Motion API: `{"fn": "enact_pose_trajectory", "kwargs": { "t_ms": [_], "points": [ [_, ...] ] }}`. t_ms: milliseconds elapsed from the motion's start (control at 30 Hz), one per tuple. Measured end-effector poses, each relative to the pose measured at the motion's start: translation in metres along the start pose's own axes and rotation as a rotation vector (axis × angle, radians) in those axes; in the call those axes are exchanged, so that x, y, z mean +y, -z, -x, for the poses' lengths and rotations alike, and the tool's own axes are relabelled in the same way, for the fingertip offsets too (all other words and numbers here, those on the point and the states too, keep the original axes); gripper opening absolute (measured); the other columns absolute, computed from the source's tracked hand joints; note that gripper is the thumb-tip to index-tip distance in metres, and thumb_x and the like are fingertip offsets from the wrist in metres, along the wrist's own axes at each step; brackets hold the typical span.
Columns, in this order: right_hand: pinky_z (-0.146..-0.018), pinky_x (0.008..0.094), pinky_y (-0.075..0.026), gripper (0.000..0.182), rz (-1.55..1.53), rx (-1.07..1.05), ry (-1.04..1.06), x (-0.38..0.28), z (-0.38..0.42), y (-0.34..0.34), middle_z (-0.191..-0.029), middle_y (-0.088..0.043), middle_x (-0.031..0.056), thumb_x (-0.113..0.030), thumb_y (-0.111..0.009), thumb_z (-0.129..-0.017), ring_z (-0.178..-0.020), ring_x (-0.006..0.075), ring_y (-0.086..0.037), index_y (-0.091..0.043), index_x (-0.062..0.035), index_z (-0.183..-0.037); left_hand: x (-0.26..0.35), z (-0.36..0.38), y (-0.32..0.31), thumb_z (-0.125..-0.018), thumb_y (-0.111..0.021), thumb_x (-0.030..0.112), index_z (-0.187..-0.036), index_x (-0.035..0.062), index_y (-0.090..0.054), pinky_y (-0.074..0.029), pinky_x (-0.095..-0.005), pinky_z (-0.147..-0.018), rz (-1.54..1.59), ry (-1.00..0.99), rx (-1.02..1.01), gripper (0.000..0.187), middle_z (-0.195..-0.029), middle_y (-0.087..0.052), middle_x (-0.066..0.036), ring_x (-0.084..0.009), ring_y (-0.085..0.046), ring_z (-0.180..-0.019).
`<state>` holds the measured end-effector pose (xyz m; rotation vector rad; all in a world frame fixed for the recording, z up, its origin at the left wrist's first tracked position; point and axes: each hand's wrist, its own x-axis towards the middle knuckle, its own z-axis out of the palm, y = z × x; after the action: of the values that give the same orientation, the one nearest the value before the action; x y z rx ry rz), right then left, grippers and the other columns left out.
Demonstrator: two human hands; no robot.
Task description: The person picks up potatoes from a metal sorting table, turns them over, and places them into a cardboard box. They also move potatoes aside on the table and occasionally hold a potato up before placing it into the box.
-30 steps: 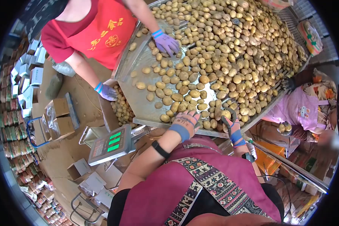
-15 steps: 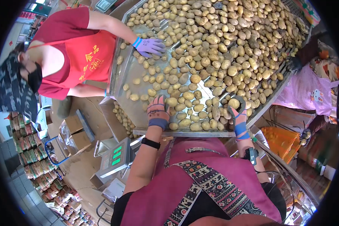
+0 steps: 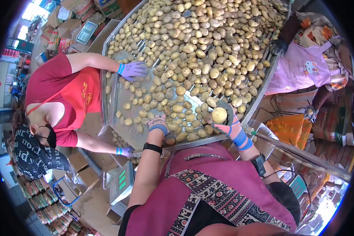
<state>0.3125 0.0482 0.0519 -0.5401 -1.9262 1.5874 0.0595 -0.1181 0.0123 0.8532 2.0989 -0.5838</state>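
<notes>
My right hand (image 3: 233, 125), in a pink, blue and grey glove, holds a pale round potato (image 3: 219, 115) between thumb and fingers, just above the near right part of the metal sorting table (image 3: 124, 92). On the left, my left hand (image 3: 159, 123), also gloved, rests at the near edge of the potatoes with its fingers apart. Nothing shows in its grasp, though its palm side is hidden. Loose potatoes (image 3: 192, 135) lie between my hands, and a thick heap of potatoes (image 3: 224, 47) covers the far side.
At the left, a co-worker in a red apron (image 3: 80, 94) has one purple-gloved hand (image 3: 133, 71) on the table and the other at its corner. Another person's dark-gloved hand (image 3: 278, 47) touches the right rim. A digital scale (image 3: 122, 181) and an orange crate (image 3: 289, 128) stand below.
My right hand has lifted the potato and turned it up toward me. My left hand's fingers look more bent. The view has shifted, and the co-worker's lower hand now shows at the table corner.
</notes>
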Motion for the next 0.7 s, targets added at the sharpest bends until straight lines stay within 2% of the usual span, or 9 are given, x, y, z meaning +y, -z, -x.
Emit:
{"fn": "enact_pose_trajectory", "kwargs": {
  "t_ms": [167,200,333,367,433,500,567,633,700],
  "points": [
    [-0.106,0.0359,-0.037,0.079,-0.383,-0.095,-0.271,-0.018,0.016,-0.004,-0.131,-0.052,0.011,-0.014,-0.083,-0.068,-0.124,0.0225,-0.049,-0.041,-0.0042,-0.134,0.015,-0.005,-0.002,-0.076,-0.069,0.034,-0.148,0.0177,-0.031,-0.029,-0.0512,-0.112,-0.001,-0.082,-0.005,0.082,-0.153,-0.031,-0.013,-0.034,-0.035,-0.138],
    [-0.104,0.0329,-0.039,0.077,-0.552,-0.103,-0.395,-0.022,0.025,-0.005,-0.127,-0.053,0.0091,-0.011,-0.082,-0.07,-0.121,0.0204,-0.051,-0.04,-0.0061,-0.134,0.022,0.003,0.002,-0.074,-0.072,0.028,-0.144,0.0149,-0.039,-0.033,-0.0515,-0.11,-0.012,-0.099,0.031,0.079,-0.152,-0.033,-0.013,-0.0335,-0.039,-0.136],
    [-0.083,0.0322,-0.049,0.034,-0.796,-0.152,-0.54,-0.058,0.059,-0.005,-0.102,-0.06,0.0058,-0.006,-0.073,-0.08,-0.092,0.0166,-0.058,-0.053,-0.0077,-0.108,0.032,-0.003,0.007,-0.07,-0.077,0.024,-0.137,0.0115,-0.05,-0.039,-0.0514,-0.106,-0.135,-0.17,-0.02,0.073,-0.149,-0.04,-0.012,-0.0322,-0.045,-0.132],
    [-0.079,0.0291,-0.049,0.037,-0.769,-0.197,-0.492,-0.035,0.081,0.001,-0.103,-0.059,0.0063,-0.01,-0.07,-0.083,-0.093,0.0152,-0.058,-0.052,-0.0079,-0.115,0.031,-0.007,0.002,-0.068,-0.08,0.024,-0.132,0.0105,-0.055,-0.041,-0.05,-0.104,-0.152,-0.182,-0.007,0.07,-0.145,-0.045,-0.011,-0.0311,-0.049,-0.128],
    [-0.089,0.0285,-0.048,0.054,-0.415,-0.101,-0.641,-0.031,0.117,0.024,-0.112,-0.061,0.0082,-0.012,-0.076,-0.079,-0.1,0.0163,-0.059,-0.051,-0.0051,-0.127,0.036,-0.011,0.005,-0.066,-0.083,0.025,-0.127,0.0096,-0.06,-0.044,-0.0485,-0.102,-0.178,-0.201,0.012,0.067,-0.141,-0.05,-0.011,-0.03,-0.053,-0.125],
    [-0.097,0.0329,-0.045,0.067,0.274,-0.249,-0.66,-0.026,0.143,0.062,-0.122,-0.061,0.0136,-0.025,-0.077,-0.078,-0.112,0.0227,-0.058,-0.047,-0.0036,-0.134,0.035,-0.01,0.014,-0.066,-0.084,0.038,-0.128,0.0098,-0.058,-0.046,-0.0405,-0.101,-0.237,-0.178,-0.104,0.073,-0.134,-0.056,-0.012,-0.0278,-0.055,-0.123],
    [-0.103,0.0375,-0.041,0.071,0.902,-0.203,-0.832,-0.033,0.171,0.085,-0.126,-0.058,0.0194,-0.039,-0.073,-0.077,-0.121,0.0311,-0.053,-0.047,-0.0033,-0.133,0.033,-0.015,0.011,-0.066,-0.085,0.039,-0.124,0.0082,-0.062,-0.048,-0.0395,-0.099,-0.232,-0.18,-0.073,0.07,-0.131,-0.058,-0.011,-0.0275,-0.057,-0.12],
    [-0.106,0.0401,-0.038,0.072,1.125,-0.288,-1.013,-0.039,0.184,0.099,-0.13,-0.054,0.0216,-0.044,-0.066,-0.08,-0.126,0.035,-0.048,-0.045,-0.0043,-0.135,0.034,-0.018,0.01,-0.066,-0.085,0.04,-0.123,0.0062,-0.062,-0.048,-0.04,-0.098,-0.257,-0.208,-0.073,0.07,-0.13,-0.059,-0.011,-0.0278,-0.058,-0.119],
    [-0.106,0.0401,-0.038,0.071,1.034,-0.274,-1.034,-0.04,0.176,0.095,-0.132,-0.053,0.0217,-0.044,-0.065,-0.081,-0.125,0.0346,-0.048,-0.045,-0.0044,-0.136,0.033,-0.013,0.015,-0.066,-0.085,0.04,-0.122,0.0049,-0.062,-0.049,-0.0399,-0.097,-0.259,-0.216,-0.068,0.07,-0.129,-0.06,-0.011,-0.0284,-0.059,-0.117]
  ]
}}
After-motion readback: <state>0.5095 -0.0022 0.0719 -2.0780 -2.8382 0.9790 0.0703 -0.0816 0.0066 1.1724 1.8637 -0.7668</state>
